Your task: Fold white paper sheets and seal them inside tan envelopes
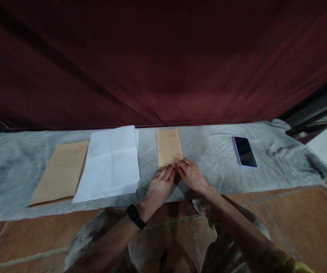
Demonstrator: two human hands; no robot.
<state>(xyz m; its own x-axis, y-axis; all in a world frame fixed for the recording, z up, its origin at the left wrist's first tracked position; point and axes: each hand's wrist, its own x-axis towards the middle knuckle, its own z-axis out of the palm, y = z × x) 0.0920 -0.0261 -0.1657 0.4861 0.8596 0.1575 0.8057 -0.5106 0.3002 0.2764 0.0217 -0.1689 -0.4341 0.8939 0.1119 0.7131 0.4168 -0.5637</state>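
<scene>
A narrow brown envelope (169,146) with a small red printed mark lies lengthwise in front of me on a grey cloth. Both hands meet at its near end. My left hand (160,184) has its fingers pressed together on the left part of that end. On the right part, my right hand (191,175) has its fingers bent and closed on the edge. The fingers cover most of the near end, so its flap is hard to make out. A black band sits on my left wrist.
Left of the envelope lies a stack of creased white paper sheets (112,155), and beyond it a stack of brown envelopes (61,168). A phone (245,152) with a purple edge lies to the right on the grey cloth (209,151). A dark red curtain (163,68) hangs behind.
</scene>
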